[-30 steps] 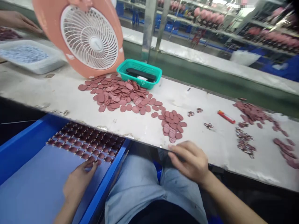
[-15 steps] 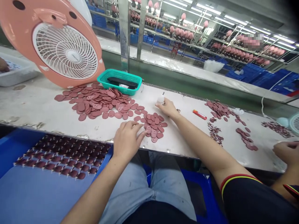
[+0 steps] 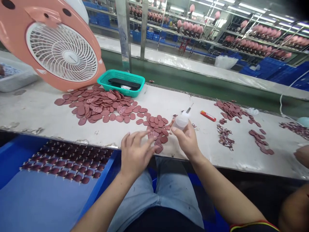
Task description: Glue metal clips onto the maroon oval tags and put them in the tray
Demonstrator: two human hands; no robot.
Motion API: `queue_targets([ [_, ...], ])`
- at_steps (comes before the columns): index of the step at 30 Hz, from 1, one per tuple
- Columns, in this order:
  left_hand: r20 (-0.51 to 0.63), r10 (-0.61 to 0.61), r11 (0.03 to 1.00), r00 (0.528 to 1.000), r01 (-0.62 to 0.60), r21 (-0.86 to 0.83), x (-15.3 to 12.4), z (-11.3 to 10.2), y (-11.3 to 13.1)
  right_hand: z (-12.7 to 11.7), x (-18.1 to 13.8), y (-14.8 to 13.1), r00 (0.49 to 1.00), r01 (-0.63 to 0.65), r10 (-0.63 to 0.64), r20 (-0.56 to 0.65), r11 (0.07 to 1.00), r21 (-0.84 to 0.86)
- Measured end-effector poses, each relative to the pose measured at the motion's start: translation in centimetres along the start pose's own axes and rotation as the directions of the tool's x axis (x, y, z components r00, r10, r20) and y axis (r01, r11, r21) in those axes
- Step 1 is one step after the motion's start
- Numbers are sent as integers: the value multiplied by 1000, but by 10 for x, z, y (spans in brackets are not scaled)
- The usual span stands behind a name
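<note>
My right hand (image 3: pixel 187 140) is closed around a small white squeeze bottle (image 3: pixel 181 120) with a thin nozzle, held just above the bench edge. My left hand (image 3: pixel 135 154) lies with fingers spread, its tips touching a small pile of dark pink oval pieces (image 3: pixel 158 129) at the front of the white bench (image 3: pixel 43 109). A larger heap of the same ovals (image 3: pixel 101 104) lies further left.
A pink fan (image 3: pixel 58 48) stands at the back left beside a teal basket (image 3: pixel 122 83). A blue tray (image 3: pixel 36 199) at my lower left holds rows of dark red pieces (image 3: pixel 70 159). A red lighter-like object (image 3: pixel 208 116) and more pink scraps (image 3: pixel 231 111) lie right. Another person's hand (image 3: pixel 303 155) shows far right.
My right hand has picked up the white bottle from the bench and drawn it back towards me. My left hand stays at the small pile, shifted slightly nearer the edge.
</note>
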State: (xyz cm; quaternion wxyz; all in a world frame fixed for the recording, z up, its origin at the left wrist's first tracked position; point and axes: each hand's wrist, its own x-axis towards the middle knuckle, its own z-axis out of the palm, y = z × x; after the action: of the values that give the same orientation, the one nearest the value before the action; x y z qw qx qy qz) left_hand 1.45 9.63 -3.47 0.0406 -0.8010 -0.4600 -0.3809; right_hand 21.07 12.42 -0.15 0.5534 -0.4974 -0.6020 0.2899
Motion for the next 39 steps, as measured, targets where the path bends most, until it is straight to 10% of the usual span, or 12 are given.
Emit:
queue_targets([
  [7,-64,265,960,962,-270,-70,-32,2,1,0,-53,-13,998,-58,60,-29,997,53],
  [12,-246,372,915,895,-398,-64,-43,-21,-3,12,-82,-28,895,-415,355,271,886,206],
  [17,-268,43,892,963,-157,-424,-64,-24,14,31,-99,-34,738,-674,496,458,511,533],
  [23,1,-526,492,850,306,-815,-71,-18,41,50,-105,-37,765,-644,487,422,570,510],
  [30,516,-755,-338,403,435,-834,-59,-42,36,3,-104,-30,791,-533,418,447,830,166],
  [34,618,-695,-490,367,388,-781,-56,-50,37,-24,-106,-42,894,-344,311,324,938,49],
  [39,643,-660,-513,388,393,-763,-55,-58,45,-20,-118,-49,962,-270,249,110,919,287],
])
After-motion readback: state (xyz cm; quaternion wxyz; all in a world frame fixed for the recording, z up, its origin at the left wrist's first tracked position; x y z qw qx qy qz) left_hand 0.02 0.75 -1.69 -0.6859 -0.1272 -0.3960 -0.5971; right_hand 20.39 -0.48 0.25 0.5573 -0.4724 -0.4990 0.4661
